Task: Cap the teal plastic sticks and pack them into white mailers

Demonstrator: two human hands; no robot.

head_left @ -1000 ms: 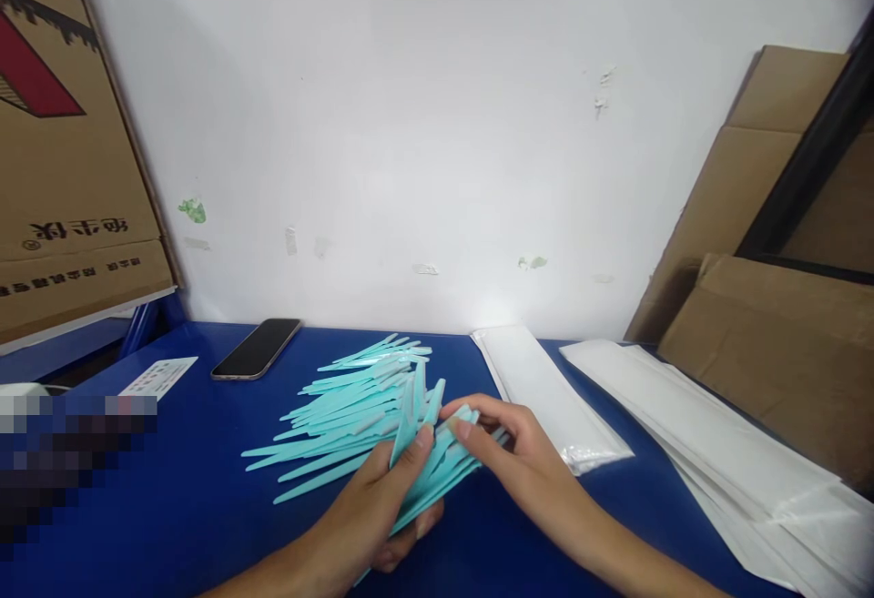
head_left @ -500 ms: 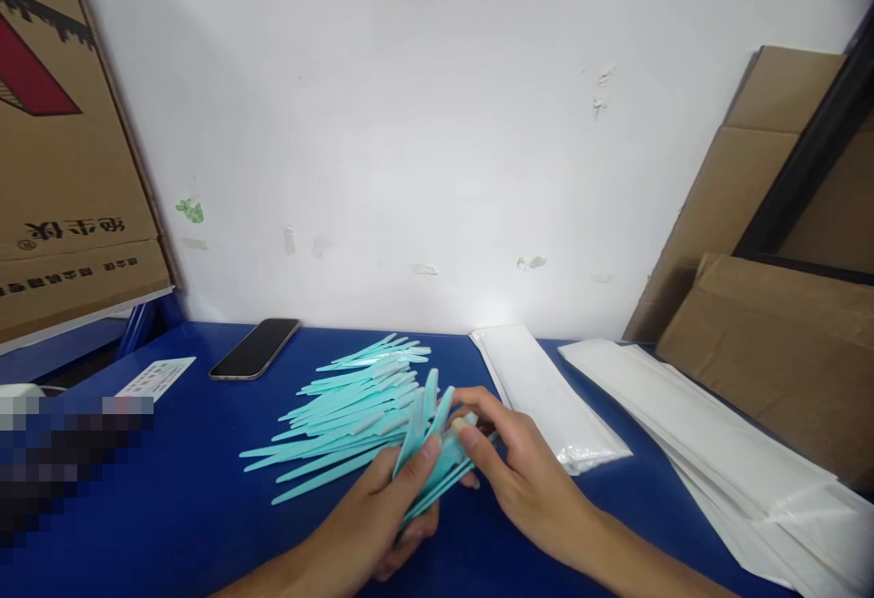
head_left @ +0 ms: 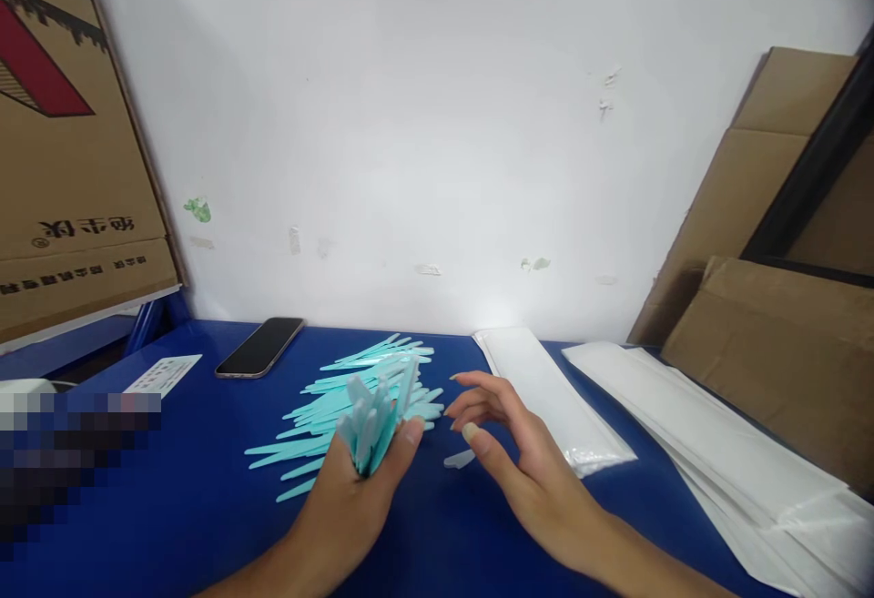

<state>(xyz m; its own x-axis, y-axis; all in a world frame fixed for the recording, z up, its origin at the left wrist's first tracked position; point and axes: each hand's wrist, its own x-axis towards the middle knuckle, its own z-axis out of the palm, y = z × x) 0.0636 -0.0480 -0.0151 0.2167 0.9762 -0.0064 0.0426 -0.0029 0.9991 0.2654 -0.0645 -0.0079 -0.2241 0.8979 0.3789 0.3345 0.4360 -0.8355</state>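
Note:
My left hand (head_left: 355,498) grips a bunch of light teal plastic sticks (head_left: 377,411), fanned upward above the fist. Behind it a loose pile of the same teal sticks (head_left: 355,398) lies spread on the blue table (head_left: 170,507). My right hand (head_left: 505,452) hovers just right of the bunch, palm turned left and fingers apart, holding nothing. A small pale piece (head_left: 459,460) lies on the table under its fingers.
A black phone (head_left: 259,347) and a printed card (head_left: 162,373) lie at the back left. Clear plastic sleeves sit in a narrow stack (head_left: 553,393) and a wider stack (head_left: 716,452) to the right. Cardboard boxes stand at the left (head_left: 61,143) and right (head_left: 778,343).
My right hand has let go of the sticks and drawn back to the right, fingers spread. My left hand has turned the bunch upright and shifted slightly left.

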